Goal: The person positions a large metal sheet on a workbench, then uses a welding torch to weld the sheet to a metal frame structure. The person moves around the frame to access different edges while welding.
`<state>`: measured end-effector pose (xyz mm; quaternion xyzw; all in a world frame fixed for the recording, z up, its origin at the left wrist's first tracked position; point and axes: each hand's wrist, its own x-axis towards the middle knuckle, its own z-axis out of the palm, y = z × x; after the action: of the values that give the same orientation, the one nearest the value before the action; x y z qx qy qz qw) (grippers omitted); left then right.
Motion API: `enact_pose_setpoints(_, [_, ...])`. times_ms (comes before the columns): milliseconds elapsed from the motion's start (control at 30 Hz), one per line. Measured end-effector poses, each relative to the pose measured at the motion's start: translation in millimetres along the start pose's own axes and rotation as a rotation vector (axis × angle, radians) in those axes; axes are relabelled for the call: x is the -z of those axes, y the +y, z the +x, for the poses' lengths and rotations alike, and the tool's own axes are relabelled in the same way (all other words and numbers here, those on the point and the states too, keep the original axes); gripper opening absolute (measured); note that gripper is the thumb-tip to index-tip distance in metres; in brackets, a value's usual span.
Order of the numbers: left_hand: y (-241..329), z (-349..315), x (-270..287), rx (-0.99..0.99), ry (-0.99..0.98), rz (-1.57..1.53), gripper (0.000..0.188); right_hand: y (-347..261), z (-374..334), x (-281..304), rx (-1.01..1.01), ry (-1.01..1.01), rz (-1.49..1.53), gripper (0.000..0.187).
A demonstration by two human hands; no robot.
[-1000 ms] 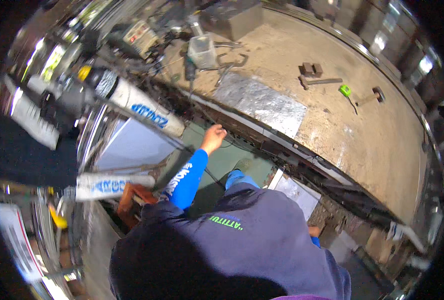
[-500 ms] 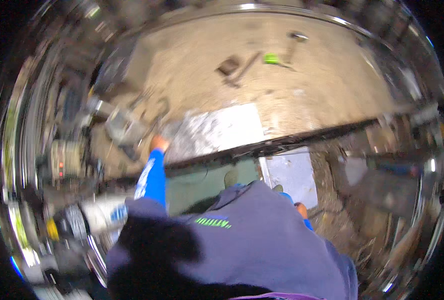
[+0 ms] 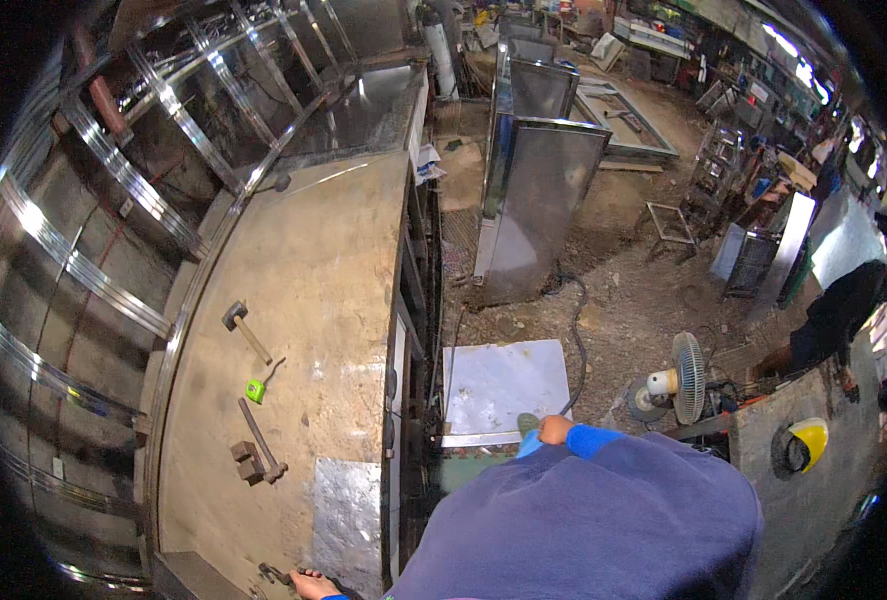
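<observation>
My left hand (image 3: 314, 584) is low on the wooden workbench (image 3: 349, 270), its fingers closed on a small dark hooked metal tool (image 3: 276, 573). Much of that hand is cut off by the lower edge. A shiny metal sheet (image 3: 348, 520) lies beside it on the bench. Farther up are a hammer (image 3: 260, 442) against a brown block (image 3: 246, 466), a green tape measure (image 3: 255, 390) and a mallet (image 3: 252, 335). My right hand (image 3: 556, 430) hangs at my front in a fist, above a white panel (image 3: 509, 385) on the floor; its palm is hidden.
A tall metal cabinet frame (image 3: 544, 200) stands ahead on the dirt floor, with a dark cable (image 3: 578, 340) near its foot. To the right are a fan (image 3: 689, 380), a person in dark clothing (image 3: 844, 315) and a grey table (image 3: 794, 500) with a yellow-and-black object (image 3: 809, 445).
My view has swung right, so the bench now runs up the left side. The earlier frame is blurred. My left hand appears lower in view, and the right hand now shows more fully.
</observation>
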<state>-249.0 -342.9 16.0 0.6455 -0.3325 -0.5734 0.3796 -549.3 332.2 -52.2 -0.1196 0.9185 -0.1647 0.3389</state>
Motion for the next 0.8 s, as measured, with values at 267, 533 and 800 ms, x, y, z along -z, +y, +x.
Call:
enact_pose_setpoints(267, [-10.8,-197.9,-110.7,-0.317,-0.698,0.299,0.015,68.8,51.2,-8.3,0.132,-0.06,-0.297,0.036])
enact_pose_setpoints(533, [-55.1,-489.8,-261.7,-0.283,-1.498,0.551,0.028,-45.5,25.6,153.9,0.343,-0.146,1.449,0.078])
enact_pose_setpoints(800, [-118.1,-693.4,-395.7,-0.986,-2.115,0.994,0.033,105.0,6.3,260.7,-0.055,0.212,2.431,0.017])
